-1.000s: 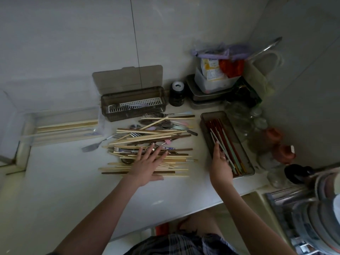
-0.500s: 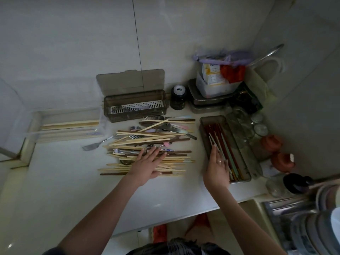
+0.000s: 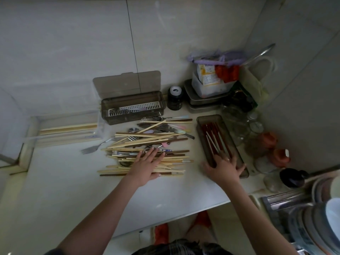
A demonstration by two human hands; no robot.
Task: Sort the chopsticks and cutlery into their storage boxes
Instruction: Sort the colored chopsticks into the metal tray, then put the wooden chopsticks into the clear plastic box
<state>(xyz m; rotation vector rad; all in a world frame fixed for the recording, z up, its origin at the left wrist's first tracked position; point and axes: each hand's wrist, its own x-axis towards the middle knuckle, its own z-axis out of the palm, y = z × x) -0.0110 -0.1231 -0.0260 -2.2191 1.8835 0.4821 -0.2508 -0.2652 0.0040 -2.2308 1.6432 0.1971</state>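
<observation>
Mid-sort, your left hand (image 3: 147, 167) lies flat, fingers spread, on the desk's chopstick pile (image 3: 147, 146), your right hand (image 3: 223, 167) splayed over the box (image 3: 203, 124) at three o'clock; next, pinch one pair.

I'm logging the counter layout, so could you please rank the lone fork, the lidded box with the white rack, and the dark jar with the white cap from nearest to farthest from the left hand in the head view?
From the left hand:
1. Lone fork, on the counter, up and to its left.
2. Lidded box, against the wall behind the pile.
3. Dark jar, right of that box.
</observation>
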